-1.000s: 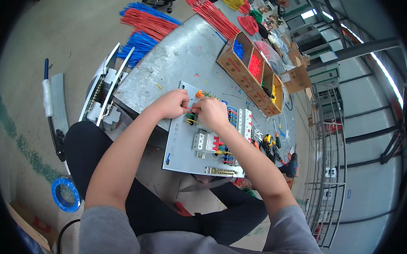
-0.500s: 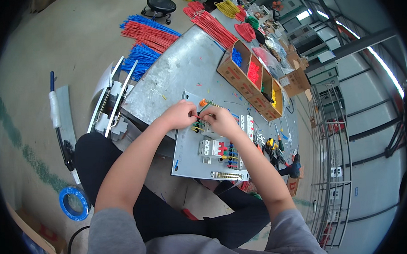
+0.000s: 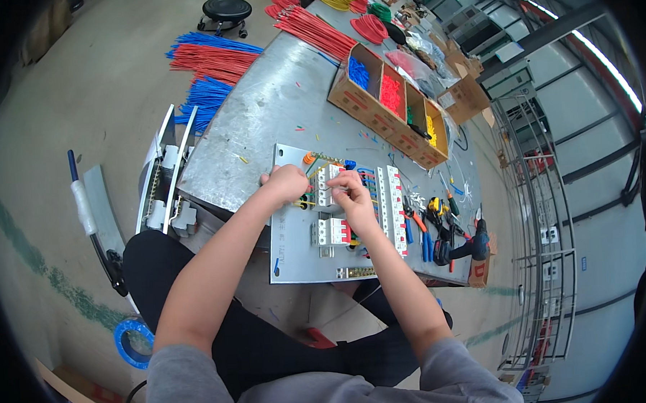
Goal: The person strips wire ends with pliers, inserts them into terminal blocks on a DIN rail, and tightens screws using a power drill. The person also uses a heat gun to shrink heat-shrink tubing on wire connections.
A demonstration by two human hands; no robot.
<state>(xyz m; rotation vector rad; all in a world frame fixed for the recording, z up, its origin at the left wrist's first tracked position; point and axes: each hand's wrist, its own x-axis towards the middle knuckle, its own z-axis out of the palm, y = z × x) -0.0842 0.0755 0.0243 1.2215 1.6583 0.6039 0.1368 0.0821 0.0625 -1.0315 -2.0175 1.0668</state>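
A light grey mounting plate (image 3: pixel 286 255) lies at the near edge of the table, carrying circuit breakers and coloured wires. My left hand (image 3: pixel 287 183) is closed beside the left side of the upper breaker (image 3: pixel 322 189), close to short yellow and green wires; its fingertips are partly hidden. Bent over that breaker's right part is my right hand (image 3: pixel 353 201), thumb and fingers drawn together; whatever they hold is too small to make out. Below stands another white breaker (image 3: pixel 330 232) with red parts. A long breaker row (image 3: pixel 392 209) runs along the right, and a brass terminal bar (image 3: pixel 358 272) along the near edge.
Beyond the plate, a divided cardboard box (image 3: pixel 377 116) holds blue, red, green and yellow small parts. Pliers (image 3: pixel 415 215), screwdrivers and a power drill (image 3: pixel 473 245) lie to the right. Red wire bundles (image 3: pixel 315 32) cover the far table. A round stool (image 3: pixel 227 11) stands far left.
My hands have moved apart: the right has shifted from the wires beside the upper breaker to over its right part. My left hand stays near the wires. The whole view has shifted slightly.
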